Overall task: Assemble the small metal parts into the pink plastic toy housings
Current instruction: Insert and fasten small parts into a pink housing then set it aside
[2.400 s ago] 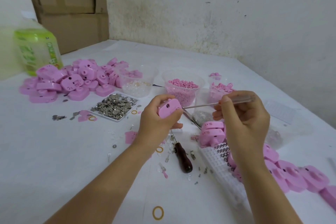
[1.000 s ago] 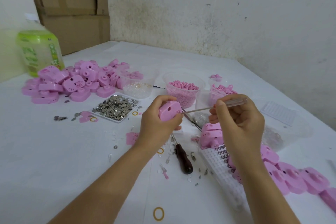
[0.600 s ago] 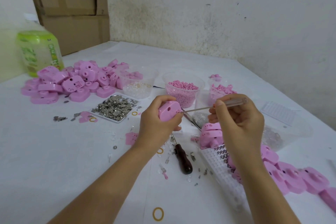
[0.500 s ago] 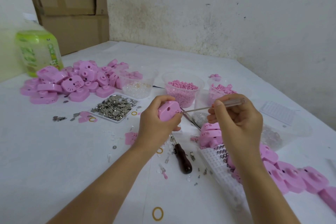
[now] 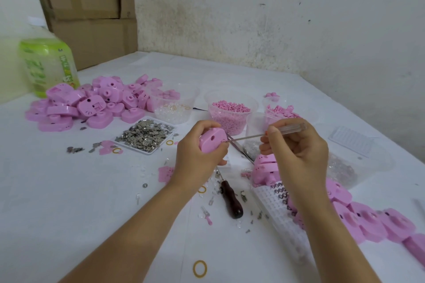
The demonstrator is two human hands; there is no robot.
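Your left hand (image 5: 195, 156) has its grip wrapped round one pink housing (image 5: 211, 141), held above the bench (image 5: 69, 190). Your right hand (image 5: 296, 151) pinches a thin driver (image 5: 246, 138), tip at the housing's edge. Judged light, rigid, smooth plastic: hold by the sides. Beyond, metal parts (image 5: 145, 135) fill a tray; spare housings (image 5: 96, 103) are piled farther back.

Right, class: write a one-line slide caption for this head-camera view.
Left hand grips a pink housing while the right hand holds a clear-handled tool tip-first against it.
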